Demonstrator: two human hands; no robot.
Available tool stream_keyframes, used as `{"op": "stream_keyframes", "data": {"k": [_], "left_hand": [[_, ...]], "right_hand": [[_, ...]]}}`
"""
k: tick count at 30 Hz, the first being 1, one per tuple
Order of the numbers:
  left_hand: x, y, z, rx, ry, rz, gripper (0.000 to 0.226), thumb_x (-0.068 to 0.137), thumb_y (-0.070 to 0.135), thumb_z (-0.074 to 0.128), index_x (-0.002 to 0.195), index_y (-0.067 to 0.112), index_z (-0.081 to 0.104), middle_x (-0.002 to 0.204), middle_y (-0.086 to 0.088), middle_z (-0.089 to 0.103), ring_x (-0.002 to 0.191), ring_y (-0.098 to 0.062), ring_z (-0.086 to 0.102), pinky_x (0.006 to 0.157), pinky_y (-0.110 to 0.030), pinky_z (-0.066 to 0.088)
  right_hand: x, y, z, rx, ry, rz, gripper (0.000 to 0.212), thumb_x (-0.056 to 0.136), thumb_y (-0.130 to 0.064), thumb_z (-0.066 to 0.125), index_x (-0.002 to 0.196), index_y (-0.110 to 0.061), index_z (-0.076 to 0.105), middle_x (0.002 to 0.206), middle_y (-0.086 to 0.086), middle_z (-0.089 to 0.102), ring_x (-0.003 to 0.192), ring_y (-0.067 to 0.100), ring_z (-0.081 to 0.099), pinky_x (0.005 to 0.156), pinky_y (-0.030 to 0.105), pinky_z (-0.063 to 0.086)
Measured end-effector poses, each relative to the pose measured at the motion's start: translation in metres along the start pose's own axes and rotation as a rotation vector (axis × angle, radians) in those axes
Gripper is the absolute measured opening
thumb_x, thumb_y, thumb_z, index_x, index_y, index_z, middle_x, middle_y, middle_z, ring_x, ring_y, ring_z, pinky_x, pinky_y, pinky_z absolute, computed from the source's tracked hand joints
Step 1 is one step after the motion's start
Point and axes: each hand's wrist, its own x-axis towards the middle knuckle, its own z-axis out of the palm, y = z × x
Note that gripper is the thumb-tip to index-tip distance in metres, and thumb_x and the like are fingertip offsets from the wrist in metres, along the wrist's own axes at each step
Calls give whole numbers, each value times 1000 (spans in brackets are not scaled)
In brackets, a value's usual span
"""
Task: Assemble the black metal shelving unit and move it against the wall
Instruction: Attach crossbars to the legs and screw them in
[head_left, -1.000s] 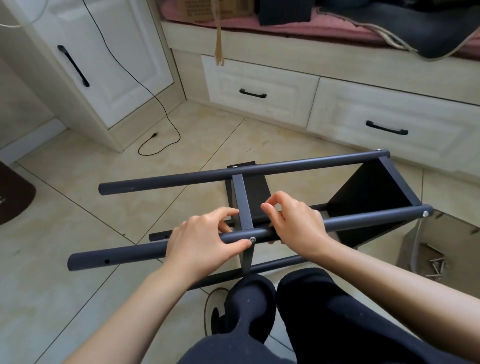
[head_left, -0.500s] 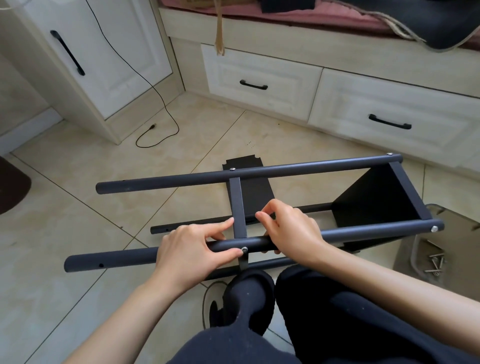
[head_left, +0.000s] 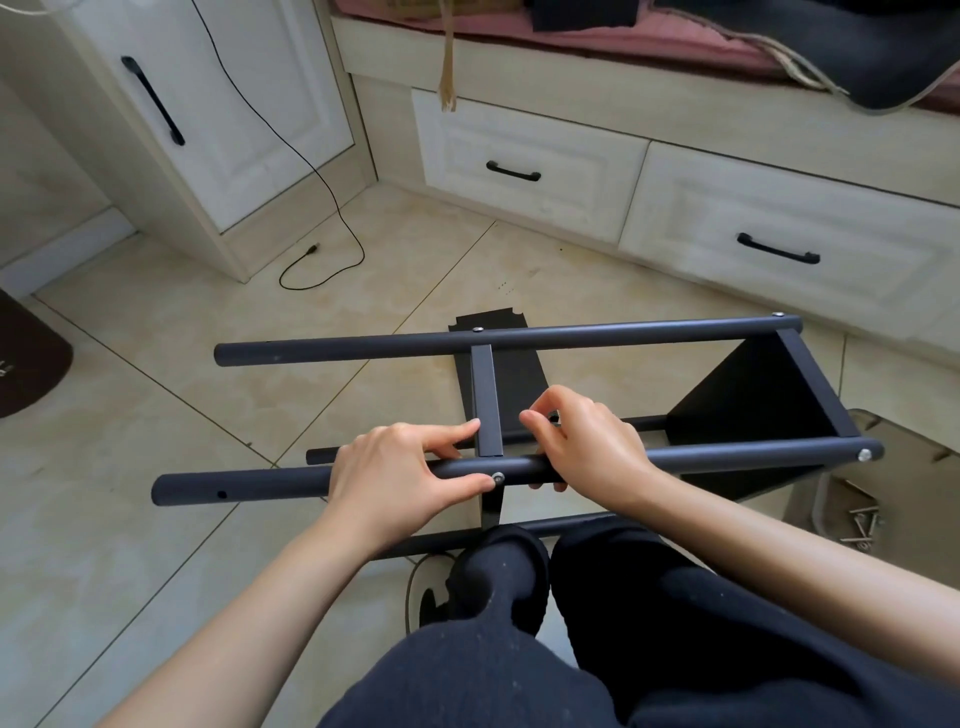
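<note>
The half-built black metal shelving unit (head_left: 519, 400) is lying on its side on the beige tiled floor (head_left: 156, 415), just in front of the person's dark-trousered knees (head_left: 519, 597). Its nearest round black tube (head_left: 249, 486) is running crosswise under both hands, with a small silver screw head (head_left: 498, 476) sitting in its front face. The left hand (head_left: 400, 480) is gripping this tube: the fingers are curling over its top, the forefinger is stretching toward the flat black crossbar (head_left: 485, 400), and the thumb tip is pressing right beside the screw head. The right hand (head_left: 587, 447) is wrapping round the same tube just past the crossbar, fingers bent over the top and their tips showing beneath it, while the forefinger and thumb are crooking close together above; whether they are pinching anything I cannot tell. Beyond the fingertips a second round black tube (head_left: 597, 335) is lying parallel, joined by the crossbar, and a black shelf panel (head_left: 748, 395) is closing the end off to the right of the right hand. Farther right, loose silver screws (head_left: 862, 525) are lying in a pile. Well beyond the hands, white drawers with black handles (head_left: 530, 166) are facing the person, and a thin black cable (head_left: 332, 208) is trailing over the floor left of them.
</note>
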Motion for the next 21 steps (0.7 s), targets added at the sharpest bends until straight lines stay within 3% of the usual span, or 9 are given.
{"op": "stream_keyframes", "data": {"k": [10,13,18,21], "left_hand": [[30,-10,0,-37,6,34,51,68,76,71,117,64,61,90,25,73,89,0,65,66,-19,38],[30,-15,4,-82,-3,26,50,69,70,75,117,62,62,92,25,74,93,-1,66,72,-24,45],[26,-17,11,-78,82,77,56,72,63,77,126,52,63,91,21,74,94,-8,67,76,-23,41],[29,-17,11,-36,53,71,68,73,68,72,137,51,54,89,25,69,91,-10,64,79,-26,42]], "right_hand": [[18,5,5,-42,73,-89,18,102,-50,37,98,-34,44,65,-13,68,70,10,64,76,35,49],[20,6,8,8,55,-73,18,102,-49,39,98,-33,46,66,-10,70,73,10,65,78,36,49],[25,6,9,47,-7,-42,19,103,-46,41,99,-30,50,70,-8,71,78,12,66,81,39,51],[32,7,1,202,-17,-59,17,102,-38,46,94,-26,54,72,-9,70,80,9,65,78,37,53]]}}
